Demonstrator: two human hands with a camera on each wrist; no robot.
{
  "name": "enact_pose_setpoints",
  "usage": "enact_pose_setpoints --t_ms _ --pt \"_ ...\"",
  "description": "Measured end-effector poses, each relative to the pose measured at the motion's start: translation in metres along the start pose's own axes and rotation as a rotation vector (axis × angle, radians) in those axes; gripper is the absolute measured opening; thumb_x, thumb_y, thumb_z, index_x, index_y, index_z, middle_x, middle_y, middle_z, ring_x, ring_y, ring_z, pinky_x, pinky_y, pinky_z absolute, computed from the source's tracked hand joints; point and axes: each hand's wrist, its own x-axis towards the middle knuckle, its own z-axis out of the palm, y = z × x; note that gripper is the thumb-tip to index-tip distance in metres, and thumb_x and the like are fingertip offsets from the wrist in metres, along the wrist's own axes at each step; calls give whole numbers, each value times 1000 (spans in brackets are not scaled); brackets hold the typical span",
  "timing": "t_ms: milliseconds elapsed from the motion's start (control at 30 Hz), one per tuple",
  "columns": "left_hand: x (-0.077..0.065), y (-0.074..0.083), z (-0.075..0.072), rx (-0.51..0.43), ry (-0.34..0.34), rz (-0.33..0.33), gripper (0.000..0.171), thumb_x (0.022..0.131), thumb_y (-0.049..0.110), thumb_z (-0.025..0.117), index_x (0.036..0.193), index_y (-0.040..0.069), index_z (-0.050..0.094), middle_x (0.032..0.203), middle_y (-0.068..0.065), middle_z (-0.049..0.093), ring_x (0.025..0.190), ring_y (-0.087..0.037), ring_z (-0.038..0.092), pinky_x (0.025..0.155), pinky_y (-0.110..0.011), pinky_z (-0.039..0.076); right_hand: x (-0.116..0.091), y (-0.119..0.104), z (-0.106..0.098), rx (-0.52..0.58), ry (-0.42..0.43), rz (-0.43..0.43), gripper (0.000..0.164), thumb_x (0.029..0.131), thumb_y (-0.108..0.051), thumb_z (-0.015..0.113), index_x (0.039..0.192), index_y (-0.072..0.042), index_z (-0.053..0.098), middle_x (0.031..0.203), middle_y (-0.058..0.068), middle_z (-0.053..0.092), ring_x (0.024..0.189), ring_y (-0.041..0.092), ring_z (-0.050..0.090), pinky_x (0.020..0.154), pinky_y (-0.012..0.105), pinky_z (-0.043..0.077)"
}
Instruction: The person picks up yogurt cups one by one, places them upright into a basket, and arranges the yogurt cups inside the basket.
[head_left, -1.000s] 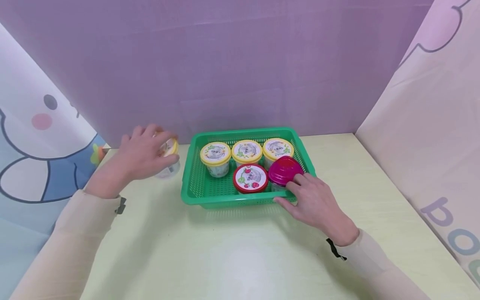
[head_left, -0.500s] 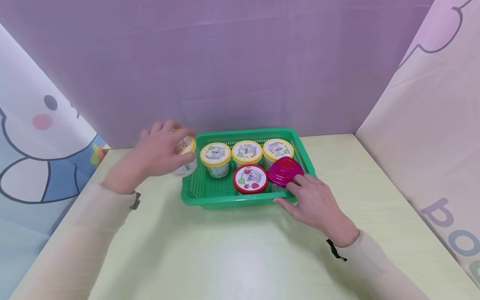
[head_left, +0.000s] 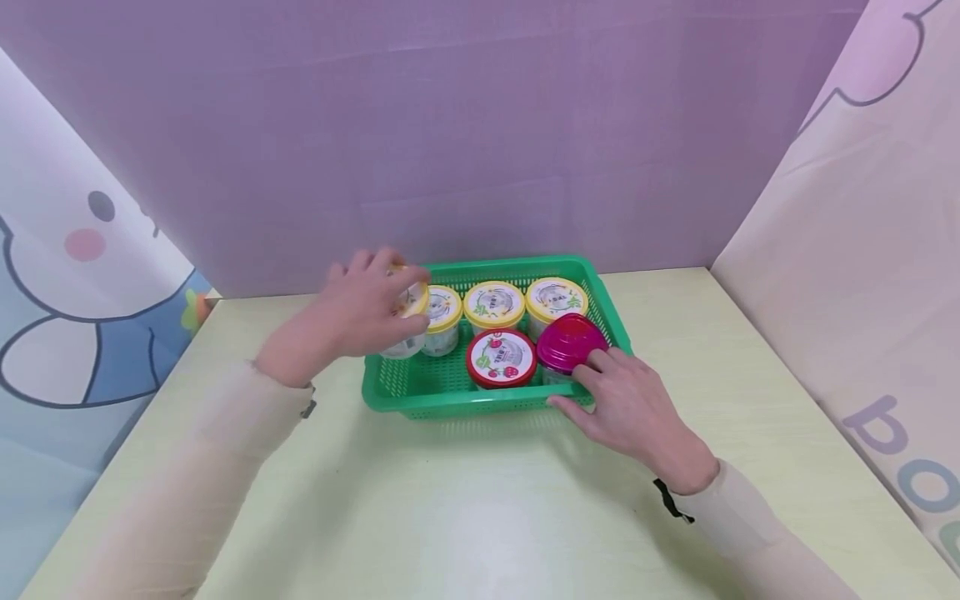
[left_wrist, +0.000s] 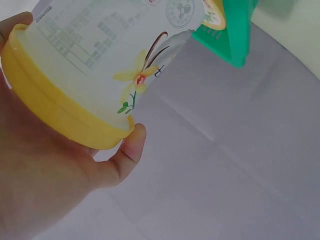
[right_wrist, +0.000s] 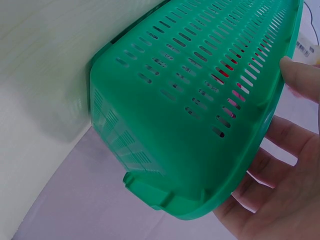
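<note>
My left hand grips a yellow-lidded plastic cup from above, over the left end of the green basket. In the left wrist view the fingertips hold the lid's edge, and a printed yellow flower shows on the cup's wall. At the basket's front right corner my right hand holds the rim, thumb outside and fingers inside. Close to those fingers is a cup with a magenta domed lid. Beside it stands a red-lidded cup. Several yellow-lidded cups line the basket's back.
The basket rests on a pale table, close to a purple backdrop. A cartoon-printed cloth bounds the left side, and a light printed panel the right.
My left hand has carried the yellow-lidded cup rightward, from left of the basket to over its left end, where it now overlaps the leftmost yellow-lidded cup. The right hand has stayed put.
</note>
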Motion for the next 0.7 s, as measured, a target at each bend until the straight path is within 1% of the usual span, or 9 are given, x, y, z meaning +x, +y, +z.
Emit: enact_pose_setpoints --t_ms 267,433,600,700 --pt "9 11 13 0 -27 58 54 92 48 60 143 29 55 143 -12 43 128 -38 37 92 -62 37 0 0 -1 -5 -11 6 43 80 -49 82 85 -7 72 79 5 60 72 21 56 60 33 49" --pt "10 16 19 -31 -28 65 54 93 52 61 141 29 56 142 -11 44 125 -37 38 92 -61 37 0 0 -2 -7 -16 9 44 81 -50 81 85 -7 72 79 4 60 72 21 56 60 33 49" --pt "12 17 28 -74 -33 67 51 92 47 60 140 29 57 144 -12 42 127 -38 37 95 -63 34 0 0 -2 -7 -12 8 44 81 -50 81 85 -7 72 78 4 59 71 21 55 59 33 48" --pt "13 16 34 -77 -42 75 51 92 45 61 140 28 57 143 -13 42 128 -38 36 98 -65 33 0 0 -1 -7 -17 9 44 81 -49 81 86 -7 72 79 5 59 71 21 55 59 33 48"
